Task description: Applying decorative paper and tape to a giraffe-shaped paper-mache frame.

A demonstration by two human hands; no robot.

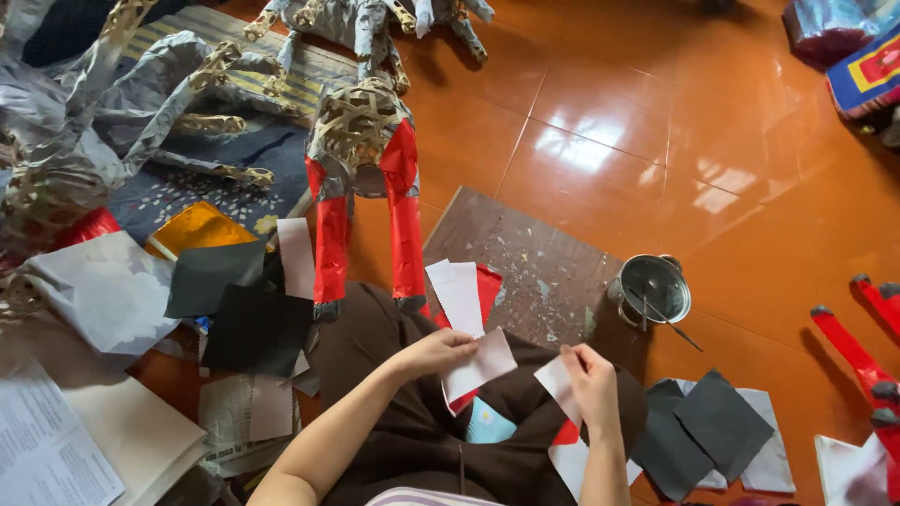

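Observation:
My left hand [433, 353] pinches a white paper piece with a red back [483, 367] over my lap. My right hand [591, 379] holds another white and red paper strip [560, 384] just to the right. Both hands sit above my brown clothing [394, 412]. More white and red paper sheets [461, 292] lie just beyond, on the edge of a worn wooden board [544, 262]. A woven bamboo animal frame with red-wrapped legs [361, 178] stands in front of me.
A small metal pot with a brush [653, 290] rests at the board's right edge. Black paper squares [703, 431] lie at right, black and grey sheets [244, 300] and newspaper at left. Paper-covered frames [112, 103] crowd the upper left. Red legs [858, 351] show at far right on orange tiles.

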